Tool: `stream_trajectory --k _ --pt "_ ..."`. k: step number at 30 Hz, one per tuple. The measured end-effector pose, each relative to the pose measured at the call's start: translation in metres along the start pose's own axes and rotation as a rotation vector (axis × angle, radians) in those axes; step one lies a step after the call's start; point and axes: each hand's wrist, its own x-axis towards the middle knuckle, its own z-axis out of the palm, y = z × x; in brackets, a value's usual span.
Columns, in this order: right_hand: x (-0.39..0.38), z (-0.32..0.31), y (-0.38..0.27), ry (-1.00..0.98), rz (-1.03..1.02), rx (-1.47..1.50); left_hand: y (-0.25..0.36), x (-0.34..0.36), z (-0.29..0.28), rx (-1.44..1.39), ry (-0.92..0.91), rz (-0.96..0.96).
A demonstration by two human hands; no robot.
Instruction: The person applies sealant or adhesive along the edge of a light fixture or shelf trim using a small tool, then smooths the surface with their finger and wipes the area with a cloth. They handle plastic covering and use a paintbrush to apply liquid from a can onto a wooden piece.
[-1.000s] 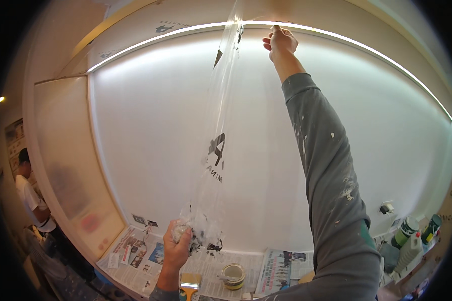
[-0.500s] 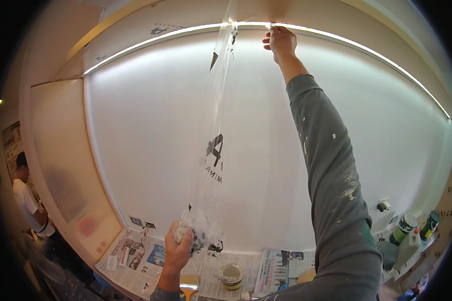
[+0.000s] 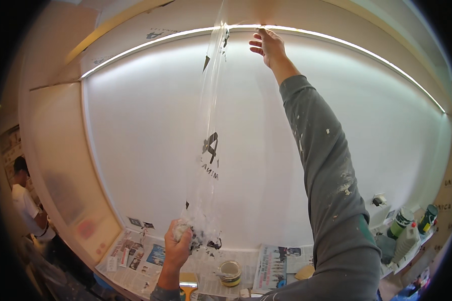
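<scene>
My left hand (image 3: 177,251) is closed around a bunched end of clear plastic film (image 3: 212,113) with black printing. From there the film runs as a long, loose strip up to the overhead panel (image 3: 186,18). High above, my right hand (image 3: 272,49) reaches the glowing light strip (image 3: 311,32) along that panel's lower edge. Its thumb and forefinger meet at the strip, while the other fingers stand slightly apart; whatever is between the fingertips is too small to make out. Behind both hands is a smooth white wall (image 3: 263,155).
Newspaper (image 3: 216,261) covers the counter below. On it are an open can (image 3: 230,273), a wide brush (image 3: 188,283) and a yellowish piece (image 3: 305,272). Several containers, including a white jug (image 3: 408,243), stand at right near a plugged-in adapter (image 3: 379,200). Another person (image 3: 27,205) stands far left.
My right hand has shifted a little left along the light strip, its lower fingers more spread. My left hand still grips the film. The whole view has shifted slightly.
</scene>
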Motion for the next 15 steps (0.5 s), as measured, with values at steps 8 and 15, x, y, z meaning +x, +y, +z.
stream_trajectory --k 8,15 --pt "0.037 -0.012 -0.006 -0.068 0.027 -0.055 -0.004 -0.002 -0.002 0.024 0.05 0.022" --pt "0.028 -0.009 0.002 -0.106 -0.011 0.133 -0.002 0.0 -0.002 0.018 0.077 -0.016"
